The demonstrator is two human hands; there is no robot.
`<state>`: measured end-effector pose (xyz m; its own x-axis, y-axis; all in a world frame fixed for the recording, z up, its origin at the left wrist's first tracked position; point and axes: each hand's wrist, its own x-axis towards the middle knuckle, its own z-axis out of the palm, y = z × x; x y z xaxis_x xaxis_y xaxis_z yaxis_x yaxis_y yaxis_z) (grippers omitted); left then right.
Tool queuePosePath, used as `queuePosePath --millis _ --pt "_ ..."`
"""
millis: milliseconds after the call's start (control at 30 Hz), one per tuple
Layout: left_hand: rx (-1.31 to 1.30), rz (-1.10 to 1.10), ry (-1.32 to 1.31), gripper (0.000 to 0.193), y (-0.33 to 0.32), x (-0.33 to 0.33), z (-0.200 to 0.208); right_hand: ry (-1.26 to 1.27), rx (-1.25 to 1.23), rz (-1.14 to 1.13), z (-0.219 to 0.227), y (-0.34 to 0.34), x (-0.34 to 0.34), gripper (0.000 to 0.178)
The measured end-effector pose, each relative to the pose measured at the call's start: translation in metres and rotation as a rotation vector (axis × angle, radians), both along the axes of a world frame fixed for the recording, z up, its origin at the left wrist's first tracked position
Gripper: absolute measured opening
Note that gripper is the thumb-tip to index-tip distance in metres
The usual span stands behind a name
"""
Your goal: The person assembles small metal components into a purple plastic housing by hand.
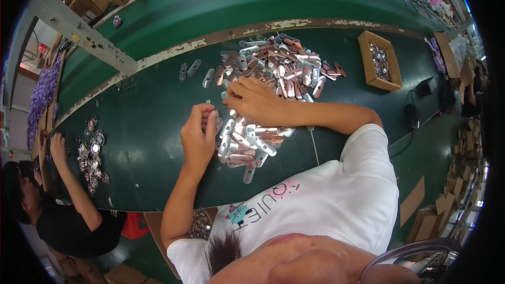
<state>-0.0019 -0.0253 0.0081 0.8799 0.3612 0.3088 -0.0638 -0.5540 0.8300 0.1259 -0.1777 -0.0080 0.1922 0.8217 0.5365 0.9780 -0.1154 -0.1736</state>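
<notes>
A heap of elongated, round-ended metal plates (286, 68), some silver and some copper-pink, many with a small dark hole, spreads over the green table in front of me. My left hand (199, 132) is at the heap's left edge, thumb and fingers pinched together; whatever is between them is too small to make out. Above the middle of the heap, my right hand (255, 100) has its fingers curled down and closed close to the left one. Its palm and fingertips hide what it may hold. A few silver plates (208, 78) lie apart on the left.
At the right stands an open cardboard box (380, 60) of small shiny parts. Round metal parts (92, 155) lie in a group at the left, beside a co-worker's arm (76, 184). Beyond the table's worn rim runs a green belt (221, 5) with purple pieces.
</notes>
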Motion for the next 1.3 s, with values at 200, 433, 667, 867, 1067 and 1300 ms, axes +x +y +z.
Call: queuePosePath --millis 200,433,667,867,1067,1300 --pt "0.108 -0.024 -0.077 0.008 0.001 -0.003 -0.004 -0.008 -0.056 0.034 0.003 0.0 -0.002 0.03" --pt "-0.557 0.008 0.073 0.019 0.01 -0.001 0.0 0.031 -0.037 0.144 0.01 0.012 0.009 0.033" --pt "-0.725 0.049 -0.046 0.032 0.017 0.006 -0.001 -0.092 -0.218 0.239 0.009 0.042 0.009 0.022" --pt "-0.745 0.074 -0.018 0.032 0.016 0.004 0.0 0.004 -0.123 0.3 0.002 0.038 0.008 0.018" --pt "-0.891 0.06 -0.058 0.035 0.016 0.006 -0.009 -0.123 -0.091 0.193 0.008 0.038 0.011 0.019" --pt "-0.988 0.053 -0.049 0.036 0.016 0.004 -0.006 -0.232 -0.106 -0.065 0.002 0.038 0.013 0.021"
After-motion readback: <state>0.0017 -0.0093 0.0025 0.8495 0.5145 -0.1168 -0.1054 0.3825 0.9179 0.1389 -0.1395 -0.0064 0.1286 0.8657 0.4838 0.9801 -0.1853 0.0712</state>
